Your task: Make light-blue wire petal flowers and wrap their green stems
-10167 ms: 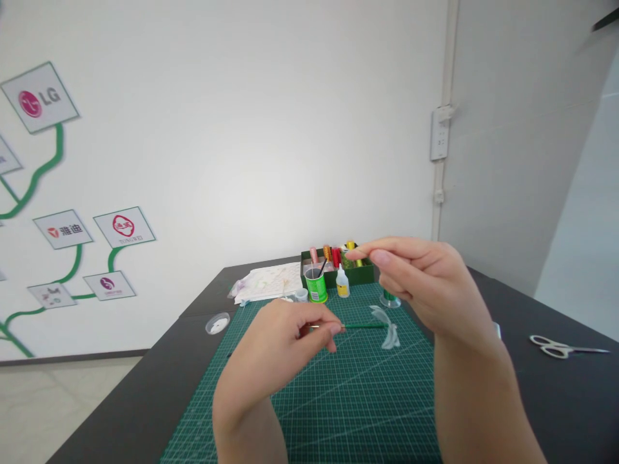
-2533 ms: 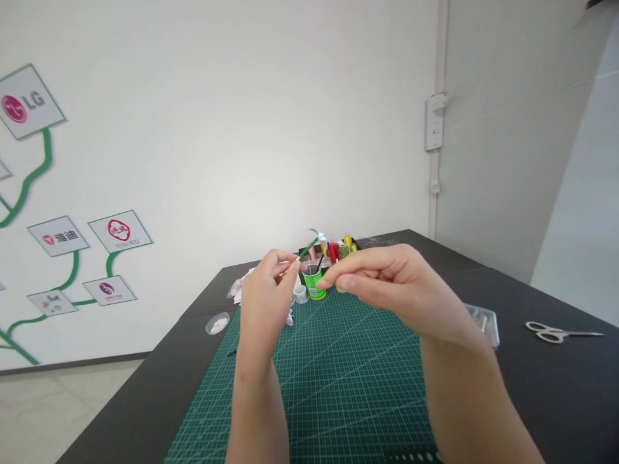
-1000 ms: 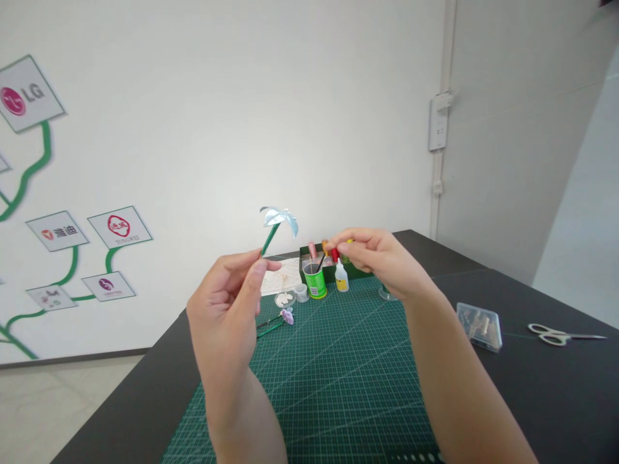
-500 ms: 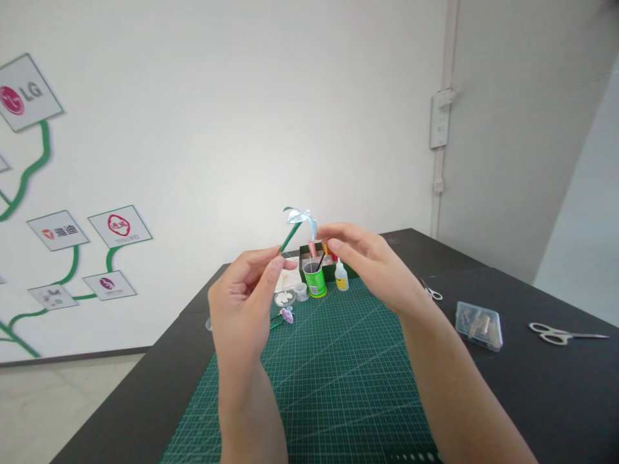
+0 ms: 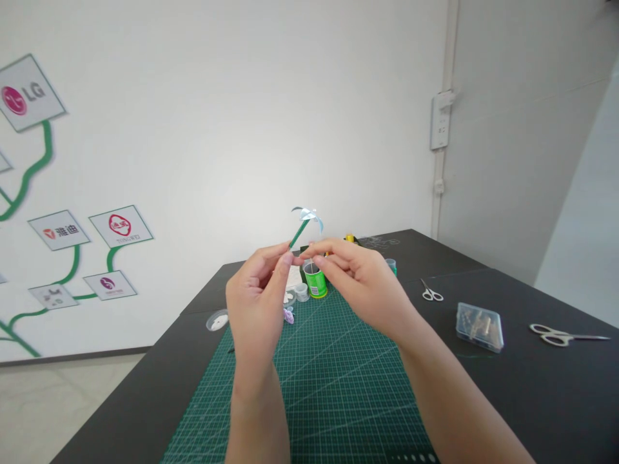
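Observation:
Between the thumb and fingers of my left hand (image 5: 258, 293) is the green stem of an artificial flower (image 5: 299, 234). The stem slants up to the right. Pale blue, glossy petals curve outward at its top. My right hand (image 5: 360, 280) is just below the flower head, its fingers stretched towards my left fingertips. A small gap shows between its index finger and thumb, and I see nothing held in it. Whether the two hands touch is hard to tell. Behind the fingertips stands a green can (image 5: 315, 282) with thin sticks in it.
A green cutting mat (image 5: 338, 380) covers the middle of the black table (image 5: 145, 386). On the left are a dish with white pieces (image 5: 217, 320) and a purple flower (image 5: 289, 316). To the right lie small scissors (image 5: 432, 293), a clear plastic box (image 5: 479, 327) and larger scissors (image 5: 556, 335).
My right hand has moved left and down from beside the petals to my left fingertips. My left hand and the blue flower have shifted slightly right.

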The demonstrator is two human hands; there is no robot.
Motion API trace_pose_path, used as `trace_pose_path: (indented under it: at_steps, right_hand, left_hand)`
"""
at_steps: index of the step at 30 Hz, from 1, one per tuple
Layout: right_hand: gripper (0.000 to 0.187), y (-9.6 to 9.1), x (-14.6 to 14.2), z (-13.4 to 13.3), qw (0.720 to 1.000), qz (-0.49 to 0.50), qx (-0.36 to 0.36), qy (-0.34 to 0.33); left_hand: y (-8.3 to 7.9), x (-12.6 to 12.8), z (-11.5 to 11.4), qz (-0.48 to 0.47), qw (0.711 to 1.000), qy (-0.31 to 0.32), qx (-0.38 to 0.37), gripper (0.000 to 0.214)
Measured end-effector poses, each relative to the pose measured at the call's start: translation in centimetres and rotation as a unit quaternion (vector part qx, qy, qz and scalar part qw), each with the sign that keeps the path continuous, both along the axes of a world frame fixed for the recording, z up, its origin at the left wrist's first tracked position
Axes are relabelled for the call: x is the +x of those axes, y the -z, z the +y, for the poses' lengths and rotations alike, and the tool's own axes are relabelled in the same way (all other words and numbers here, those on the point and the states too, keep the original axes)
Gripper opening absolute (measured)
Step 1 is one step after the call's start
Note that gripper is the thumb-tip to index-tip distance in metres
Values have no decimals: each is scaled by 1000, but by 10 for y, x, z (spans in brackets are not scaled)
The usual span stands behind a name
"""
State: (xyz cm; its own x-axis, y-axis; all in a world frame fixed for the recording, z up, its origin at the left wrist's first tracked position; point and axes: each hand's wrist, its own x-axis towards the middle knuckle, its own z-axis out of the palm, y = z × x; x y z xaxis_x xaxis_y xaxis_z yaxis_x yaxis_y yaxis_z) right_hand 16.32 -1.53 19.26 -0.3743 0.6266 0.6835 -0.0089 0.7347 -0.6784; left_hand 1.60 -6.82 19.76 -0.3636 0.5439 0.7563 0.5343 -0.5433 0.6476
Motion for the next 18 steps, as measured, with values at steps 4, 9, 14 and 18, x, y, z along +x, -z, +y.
trace_pose_path:
  at_steps: [4, 9, 14, 18]
  right_hand:
    - [26, -1, 7, -1, 994, -58, 77, 53]
    - [29, -5, 22, -8, 991, -98, 87, 11]
    - [25, -10, 37, -11, 998, -23, 58, -30]
    - [20, -12, 42, -6, 995, 58, 23, -75]
  left_hand:
    - [-2, 0, 1, 2, 999, -4, -39, 21]
    - [-3, -5, 4, 39, 991, -8, -124, 19]
    - [-1, -11, 3, 156, 951, 76, -255, 8]
    - [1, -8, -2, 234, 910, 124, -318, 11]
